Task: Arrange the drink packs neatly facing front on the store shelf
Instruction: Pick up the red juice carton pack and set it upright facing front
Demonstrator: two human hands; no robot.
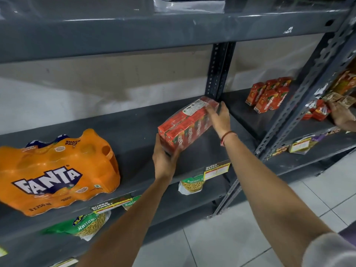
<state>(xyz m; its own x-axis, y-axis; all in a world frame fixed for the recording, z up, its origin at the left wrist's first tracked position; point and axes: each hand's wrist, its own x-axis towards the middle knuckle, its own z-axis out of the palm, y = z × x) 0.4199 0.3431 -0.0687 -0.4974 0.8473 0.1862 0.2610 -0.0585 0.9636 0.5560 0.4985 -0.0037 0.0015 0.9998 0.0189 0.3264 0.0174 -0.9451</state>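
- Head view: the left hand (163,160) grips the near end of a shrink-wrapped red juice carton pack (187,124), its fingers closed around the bottom corner.
- The right hand (219,117) presses against the far side of the same pack, fingers curled on it.
- The pack sits at an angle on the grey shelf (134,135), long side running back toward the upright post, so it does not yet face front.
- The orange Fanta pack (55,174) lies to the left at the shelf edge, label outward but tilted.
- Loose red cartons (268,94) stand in the next bay; another person's hand (340,114) works there.
- Judgement: arranging is early, with squaring both packs left.
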